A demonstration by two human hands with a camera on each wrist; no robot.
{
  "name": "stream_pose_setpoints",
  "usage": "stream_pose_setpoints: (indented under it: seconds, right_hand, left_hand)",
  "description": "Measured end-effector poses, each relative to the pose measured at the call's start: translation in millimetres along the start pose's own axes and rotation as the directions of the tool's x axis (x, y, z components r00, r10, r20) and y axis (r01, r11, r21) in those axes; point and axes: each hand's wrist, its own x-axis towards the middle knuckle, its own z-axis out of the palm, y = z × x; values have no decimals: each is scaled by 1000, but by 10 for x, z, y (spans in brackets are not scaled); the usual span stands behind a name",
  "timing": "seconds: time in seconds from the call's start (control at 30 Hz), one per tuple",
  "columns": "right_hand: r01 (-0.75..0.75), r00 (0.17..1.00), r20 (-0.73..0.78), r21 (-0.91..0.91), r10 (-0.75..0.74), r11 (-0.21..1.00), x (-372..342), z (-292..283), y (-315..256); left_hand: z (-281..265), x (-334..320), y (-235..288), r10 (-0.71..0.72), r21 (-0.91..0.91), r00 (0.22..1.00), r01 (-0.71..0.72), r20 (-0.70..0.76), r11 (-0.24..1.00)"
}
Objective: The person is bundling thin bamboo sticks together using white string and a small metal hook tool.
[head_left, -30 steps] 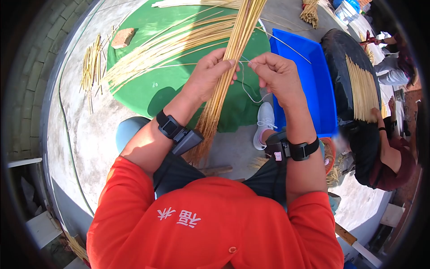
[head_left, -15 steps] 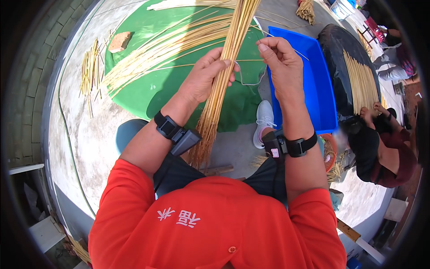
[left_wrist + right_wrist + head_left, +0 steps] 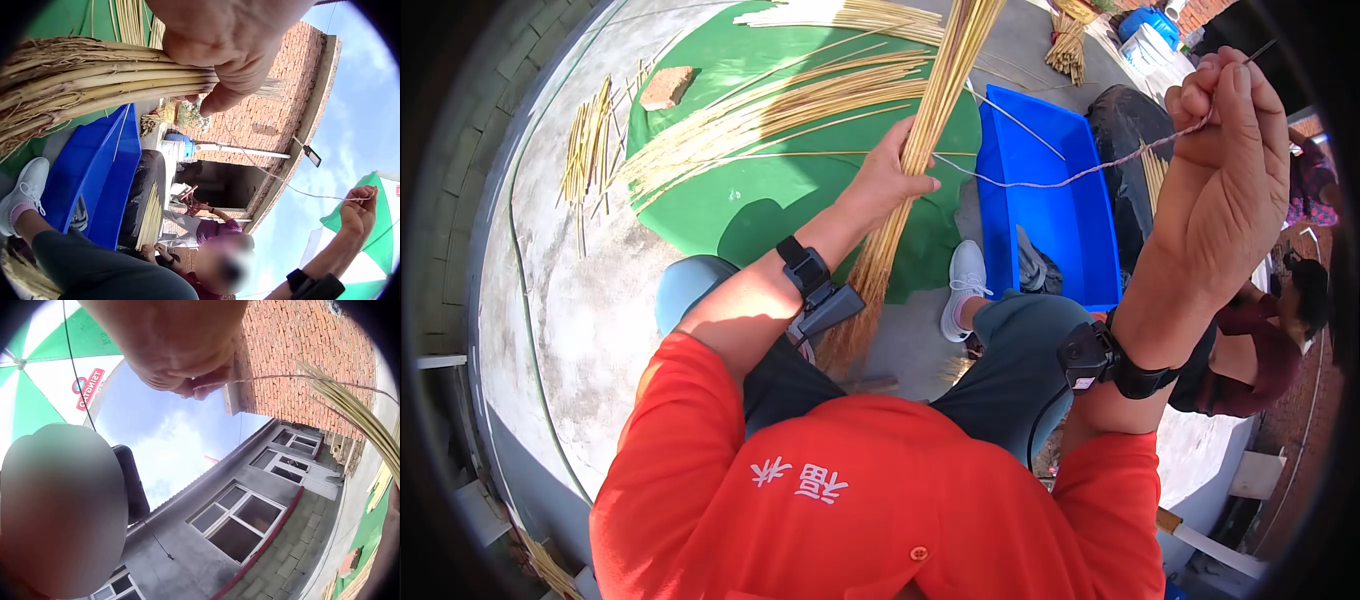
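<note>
A thick bundle of long straw stalks (image 3: 945, 75) stands tilted in front of me, its frayed root ends pointing down toward my knees. My left hand (image 3: 883, 182) grips it around the middle, thumb across the front. From beside that grip a thin pale twisted string (image 3: 1055, 184) runs to my right hand (image 3: 1225, 185), raised far out to the right. The fingers of that hand pinch the string, and a thin dark needle-like tip sticks out beyond them. In the right wrist view the string (image 3: 275, 377) crosses in front of the stalk tops.
Loose stalks (image 3: 800, 105) and a brick (image 3: 667, 88) lie on a green cloth (image 3: 770, 195). A blue tub (image 3: 1090, 250) with grey cloth inside stands right of it. Beyond is a black-covered round surface (image 3: 1115, 120); another person (image 3: 1245, 365) sits nearby. More stalks (image 3: 590, 140) lie left.
My right hand has swung far out and up to the right, drawing the slack string into a long, slightly sagging line. My left hand keeps its grip on the bundle.
</note>
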Motion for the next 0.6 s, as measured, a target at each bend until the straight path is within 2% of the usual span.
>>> stream_pose_setpoints:
  seconds: [0.03,0.1,0.13,0.17,0.2,0.23,0.3,0.37,0.43,0.5,0.53,0.6]
  right_hand:
    - [28,998,59,-13,-27,1000,118,14,-147]
    - [57,996,78,-50,-53,997,341,165,-243]
    - [150,979,152,-105,-133,983,341,275,-225]
    - [245,952,227,-152,-207,957,338,451,-219]
    - [303,925,283,-138,-255,943,375,559,-177]
    - [309,921,291,-145,-258,940,336,672,-213]
    - [43,983,184,-141,-16,989,244,900,-291]
    - [38,981,195,-137,-11,990,240,981,-280]
    - [-27,989,141,-112,43,993,192,1059,-272]
    - [-11,990,140,-139,31,990,171,1031,-236]
    - [-76,983,156,-103,92,992,182,970,-179]
    - [-155,971,174,-59,163,986,155,855,-30]
  left_hand:
    - [26,-1,-32,12,-13,1000,-12,3,1000]
    - [81,-9,-35,98,137,995,-92,-34,986]
    - [120,-15,-41,109,124,994,-104,-33,987]
    - [169,-30,-33,121,205,990,-104,-72,973]
    - [211,-47,-7,135,286,985,-99,-109,953]
    - [236,-56,21,141,277,985,-108,-104,955]
    - [262,-90,106,-113,205,988,132,-105,970]
    - [236,-87,99,-86,192,993,100,-82,976]
    - [131,-26,-10,-61,186,996,71,-60,980]
    - [-33,82,-181,41,378,999,-34,-10,925]
    - [-89,91,-215,34,381,999,-26,-15,924]
    - [-170,46,-175,-280,116,959,282,-31,952]
